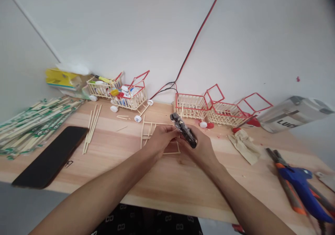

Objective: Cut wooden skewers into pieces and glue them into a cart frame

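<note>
I have the fingers of my right hand (203, 147) wrapped around one black, white-marked tool (184, 130), held over the middle of the wooden tabletop (199, 196), where a pale, squared stick framework (171, 153) lies partly hidden by my hands. My left hand (161, 139) is bunched just beside the tool, and I cannot tell whether its fingers grip anything. Nearby are four small stick carts (132, 102) with red handles, one dark phone (52, 156) and one blue glue gun (298, 181).

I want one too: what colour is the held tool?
The tool is mostly black, in the head view.
</note>
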`<state>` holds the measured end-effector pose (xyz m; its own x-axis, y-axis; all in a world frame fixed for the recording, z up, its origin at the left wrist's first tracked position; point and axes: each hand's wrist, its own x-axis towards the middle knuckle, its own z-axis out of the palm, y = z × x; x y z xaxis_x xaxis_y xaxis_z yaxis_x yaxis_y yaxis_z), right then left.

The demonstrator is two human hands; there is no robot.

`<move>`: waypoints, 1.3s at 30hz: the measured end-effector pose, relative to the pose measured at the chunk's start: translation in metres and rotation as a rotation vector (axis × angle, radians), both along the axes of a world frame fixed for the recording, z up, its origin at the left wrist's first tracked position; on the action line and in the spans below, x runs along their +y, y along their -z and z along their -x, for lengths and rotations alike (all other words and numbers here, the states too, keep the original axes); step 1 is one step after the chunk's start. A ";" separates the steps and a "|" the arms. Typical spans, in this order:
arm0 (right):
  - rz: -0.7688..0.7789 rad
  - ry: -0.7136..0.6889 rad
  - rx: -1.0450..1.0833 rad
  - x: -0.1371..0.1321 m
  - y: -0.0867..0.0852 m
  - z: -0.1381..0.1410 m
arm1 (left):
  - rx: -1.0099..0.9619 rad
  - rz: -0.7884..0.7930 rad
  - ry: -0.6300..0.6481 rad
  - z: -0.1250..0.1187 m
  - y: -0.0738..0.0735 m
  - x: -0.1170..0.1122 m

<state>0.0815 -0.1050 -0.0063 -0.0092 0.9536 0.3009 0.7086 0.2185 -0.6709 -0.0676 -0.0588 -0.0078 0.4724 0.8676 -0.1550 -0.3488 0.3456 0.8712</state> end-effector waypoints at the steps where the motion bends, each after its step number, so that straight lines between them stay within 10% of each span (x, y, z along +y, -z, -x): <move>1: 0.000 -0.002 0.000 0.000 0.000 0.000 | -0.013 0.008 0.001 0.000 -0.001 -0.001; 12: 0.027 0.013 0.048 -0.002 -0.004 0.003 | 0.025 -0.086 -0.036 -0.002 -0.001 -0.003; 21: 0.267 -0.054 0.511 -0.011 -0.030 -0.040 | 0.235 -0.334 0.062 0.012 -0.017 0.005; 39: 0.686 -0.144 0.025 -0.063 -0.057 -0.066 | 0.244 -0.392 0.240 0.008 -0.019 -0.002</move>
<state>0.1479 -0.1682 0.0510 -0.1507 0.9181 -0.3667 0.6867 -0.1696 -0.7069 -0.0759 -0.0612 0.0117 0.6562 0.7540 0.0291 -0.0703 0.0228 0.9973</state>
